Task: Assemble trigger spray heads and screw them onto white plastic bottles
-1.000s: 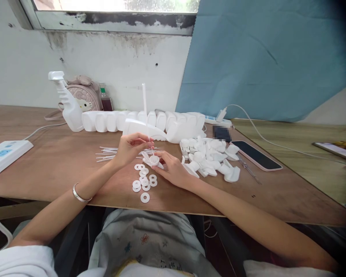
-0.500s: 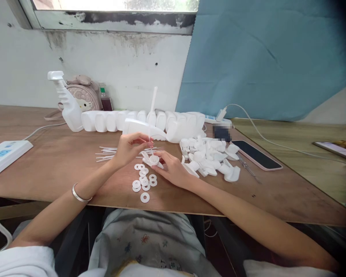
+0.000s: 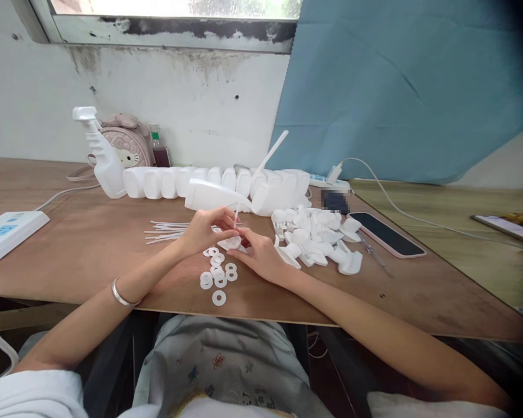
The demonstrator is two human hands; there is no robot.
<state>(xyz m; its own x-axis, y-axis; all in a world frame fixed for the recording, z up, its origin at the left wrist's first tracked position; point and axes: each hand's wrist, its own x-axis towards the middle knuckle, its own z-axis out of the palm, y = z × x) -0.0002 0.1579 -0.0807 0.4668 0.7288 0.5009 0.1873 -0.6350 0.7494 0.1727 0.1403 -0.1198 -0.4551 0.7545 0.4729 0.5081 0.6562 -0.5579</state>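
Note:
My right hand is closed around a white plastic spray trigger head, its round collar turned up. A thin white dip tube rises from the collar and leans right; its upper end shows against the wall, while its middle blends into the white bottles behind. With thumb and fingers, my left hand pinches low on the tube, right at the collar. Its fingertips partly hide the joint. Just in front lie several flat white ring washers. More thin white tubes lie left of the hands.
A pile of white trigger heads lies to the right, beside tweezers and a phone. White bottles line the back, with an assembled spray bottle at their left end. A power strip sits far left.
My left hand has moved down the tube to the collar. The tube's upper end has swung to the right. My right hand has hardly moved.

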